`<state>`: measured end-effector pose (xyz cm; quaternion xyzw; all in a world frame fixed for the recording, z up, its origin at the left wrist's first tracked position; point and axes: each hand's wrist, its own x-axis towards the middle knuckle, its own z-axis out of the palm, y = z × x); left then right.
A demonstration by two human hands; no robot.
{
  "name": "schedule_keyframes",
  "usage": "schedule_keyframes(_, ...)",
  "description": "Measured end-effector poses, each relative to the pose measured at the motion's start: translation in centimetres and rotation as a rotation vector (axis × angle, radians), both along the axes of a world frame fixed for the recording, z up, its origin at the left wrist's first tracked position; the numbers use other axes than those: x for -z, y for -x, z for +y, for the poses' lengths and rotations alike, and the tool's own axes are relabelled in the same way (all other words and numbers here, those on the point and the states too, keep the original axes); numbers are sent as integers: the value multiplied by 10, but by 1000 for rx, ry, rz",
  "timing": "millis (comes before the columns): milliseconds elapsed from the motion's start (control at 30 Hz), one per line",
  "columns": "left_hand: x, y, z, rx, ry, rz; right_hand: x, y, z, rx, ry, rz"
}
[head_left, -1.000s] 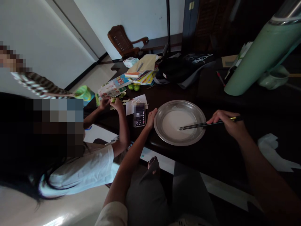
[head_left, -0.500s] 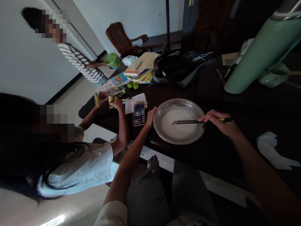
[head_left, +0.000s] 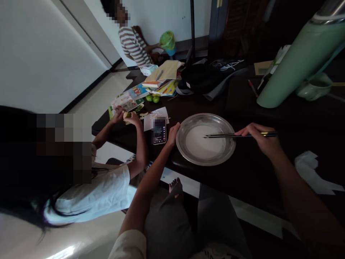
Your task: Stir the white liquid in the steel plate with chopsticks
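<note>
A shallow round metal bowl (head_left: 184,153) stands on the dark table with white liquid (head_left: 206,145) in it. My left hand (head_left: 173,134) grips the bowl's left rim, its fingers partly hidden by the edge. Black chopsticks (head_left: 225,136) are in my right hand (head_left: 260,138), which is closed around them just right of the bowl. Their tips reach over the right rim to the white liquid; whether they dip below its surface is hard to tell. A phone (head_left: 159,130) with a lit screen lies on the table by my left hand.
Beside me on the left, a person (head_left: 134,117) peels a green fruit. Another person (head_left: 134,43) carries a green-lined bin (head_left: 168,41) behind the table. Books (head_left: 161,77), green fruits (head_left: 152,98), a black bag (head_left: 205,79), a green flask (head_left: 293,64) and crumpled tissue (head_left: 309,169) lie around.
My right hand and the chopsticks have shifted right, their tips moving within the bowl. My left hand stays on the rim. The person with the bin has walked right.
</note>
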<state>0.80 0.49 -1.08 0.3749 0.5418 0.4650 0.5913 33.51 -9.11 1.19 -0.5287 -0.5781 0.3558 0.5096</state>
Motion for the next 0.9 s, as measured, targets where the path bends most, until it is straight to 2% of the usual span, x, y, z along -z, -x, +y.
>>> schedule_keyframes(67,0,0,0,0,1,4,0,-2,-1,6,8,41)
schedule_keyframes(200,-2,0,-1,19,-7,13,-2,4,-1,-111,12,-13)
schedule_keyframes(367,-2,-1,-1,14,-6,32,0,0,0,28,-14,10)
schedule_keyframes(433,0,-1,0,9,-5,35,1,-2,0,21,-8,48)
schedule_keyframes(567,1,0,0,15,-26,26,-2,4,-1,-97,18,1)
schedule_keyframes(767,0,0,-2,12,-6,10,1,-2,-1,27,-13,35)
schedule_keyframes(900,-1,-1,-2,-2,2,-3,0,3,-2,-98,18,22)
